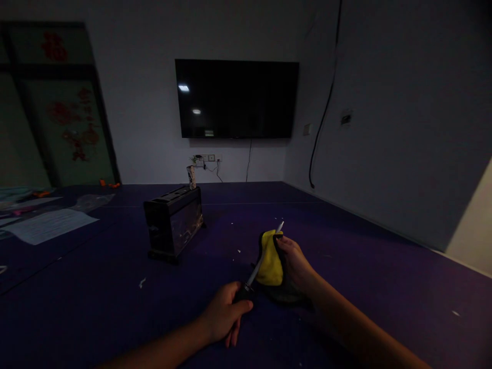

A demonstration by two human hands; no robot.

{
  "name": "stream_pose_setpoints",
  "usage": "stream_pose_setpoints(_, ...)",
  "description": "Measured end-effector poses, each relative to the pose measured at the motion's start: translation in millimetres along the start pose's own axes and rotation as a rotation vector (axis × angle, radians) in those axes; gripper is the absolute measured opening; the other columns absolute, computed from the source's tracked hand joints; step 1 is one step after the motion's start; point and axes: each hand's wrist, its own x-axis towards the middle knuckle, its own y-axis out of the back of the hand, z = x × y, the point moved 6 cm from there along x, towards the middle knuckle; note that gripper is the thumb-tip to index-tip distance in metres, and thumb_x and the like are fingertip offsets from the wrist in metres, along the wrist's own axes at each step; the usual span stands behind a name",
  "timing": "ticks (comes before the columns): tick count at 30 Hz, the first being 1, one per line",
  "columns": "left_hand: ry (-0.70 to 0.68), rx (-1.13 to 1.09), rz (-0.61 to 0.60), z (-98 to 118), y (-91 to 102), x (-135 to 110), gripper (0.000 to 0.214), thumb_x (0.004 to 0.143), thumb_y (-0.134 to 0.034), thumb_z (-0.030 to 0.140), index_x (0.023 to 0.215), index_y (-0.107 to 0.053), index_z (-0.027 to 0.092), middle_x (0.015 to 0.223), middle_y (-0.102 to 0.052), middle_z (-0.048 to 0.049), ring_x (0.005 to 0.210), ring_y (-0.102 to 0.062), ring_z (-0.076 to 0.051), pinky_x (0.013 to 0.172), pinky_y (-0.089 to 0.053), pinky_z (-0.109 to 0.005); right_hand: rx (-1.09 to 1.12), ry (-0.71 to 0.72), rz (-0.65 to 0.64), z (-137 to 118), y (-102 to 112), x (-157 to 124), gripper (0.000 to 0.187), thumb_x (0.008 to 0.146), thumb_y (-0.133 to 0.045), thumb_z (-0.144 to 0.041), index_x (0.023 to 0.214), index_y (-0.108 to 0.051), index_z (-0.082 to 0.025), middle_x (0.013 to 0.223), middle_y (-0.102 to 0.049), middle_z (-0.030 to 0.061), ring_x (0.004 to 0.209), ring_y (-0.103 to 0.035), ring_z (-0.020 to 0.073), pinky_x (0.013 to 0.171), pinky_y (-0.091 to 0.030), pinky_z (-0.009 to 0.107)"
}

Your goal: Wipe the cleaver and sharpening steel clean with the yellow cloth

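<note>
My left hand (226, 311) is closed around the black handle of a tool with a long, slim metal blade (252, 275). The blade points up and away to the right. A yellow cloth (271, 264) with a dark edge and a grey underside lies against the blade. My right hand (294, 256) grips this cloth near its top, with the fingers pinched close to the blade. Past the cloth's upper edge sticks out the pale, tapered tip. Part of the blade's middle is hidden by the cloth.
A black box-shaped case (172, 223) stands on the dark purple floor, with a mottled upright piece (191, 177) at its far end. White paper sheets (49, 225) and clear plastic (92, 201) lie left. Small white scraps dot the floor. A television (238, 100) hangs on the wall.
</note>
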Motion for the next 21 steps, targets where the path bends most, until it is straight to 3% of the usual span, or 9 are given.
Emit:
stream_pose_setpoints(8,0.018,-0.001,0.021,-2.4,2.0,-3.3,0.026,0.073,-0.048,0.032,0.093,-0.039,0.016,0.038,-0.04,0.0108,0.025,-0.041,-0.009,0.025,-0.027,-0.014,-0.005,0.069,0.116,-11.2,24.2,9.8,0.013,0.063,-0.064,-0.027,0.073,-0.06,-0.02,0.066,-0.066,0.0018,0.062,-0.062,0.0203,0.059,-0.048,0.031)
stream_pose_setpoints(21,0.019,-0.021,0.026,-4.6,3.2,-1.6,0.032,0.071,-0.052,0.037,0.093,-0.04,0.017,0.038,-0.04,0.0104,0.027,-0.042,-0.01,0.026,-0.028,-0.014,-0.028,0.028,0.176,-1.6,25.7,8.3,0.014,0.069,-0.059,-0.032,0.078,-0.059,-0.021,0.072,-0.067,0.0023,0.065,-0.063,0.0209,0.058,-0.049,0.032)
